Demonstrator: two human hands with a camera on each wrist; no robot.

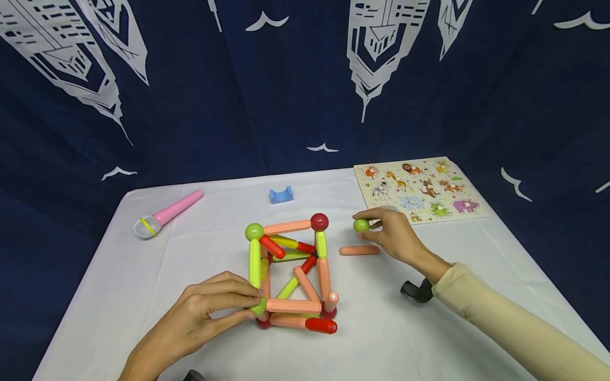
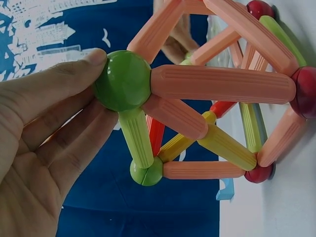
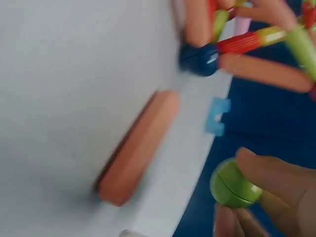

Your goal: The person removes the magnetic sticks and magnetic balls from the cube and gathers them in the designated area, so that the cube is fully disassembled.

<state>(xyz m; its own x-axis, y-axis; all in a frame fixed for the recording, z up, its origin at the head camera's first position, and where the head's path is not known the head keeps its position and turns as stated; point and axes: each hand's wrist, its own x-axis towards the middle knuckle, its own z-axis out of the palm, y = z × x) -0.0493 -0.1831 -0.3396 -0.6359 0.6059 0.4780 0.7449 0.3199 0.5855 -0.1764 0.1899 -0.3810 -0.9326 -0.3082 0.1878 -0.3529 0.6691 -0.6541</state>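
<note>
My left hand (image 1: 200, 307) pinches a green ball (image 2: 122, 81) at the near left upper corner of a frame built from ribbed rods (image 1: 293, 306) and balls. Its rods are salmon, red, yellow and lime; a dark red ball (image 1: 320, 221) and another green ball (image 1: 254, 232) top its far corners. To the right of the frame, my right hand (image 1: 393, 235) holds a loose green ball (image 3: 232, 185) between thumb and fingers, above the table. Below that hand a single salmon rod (image 1: 359, 250) lies flat. A blue ball (image 3: 200, 59) shows low on the frame in the right wrist view.
A pink toy microphone (image 1: 178, 207) lies at the back left of the white table (image 1: 229, 201). Behind the frame sits a small light blue cradle-shaped block (image 1: 281, 195). An animal puzzle board (image 1: 405, 201) lies at the back right, with a dark blue printed curtain (image 1: 286, 106) behind.
</note>
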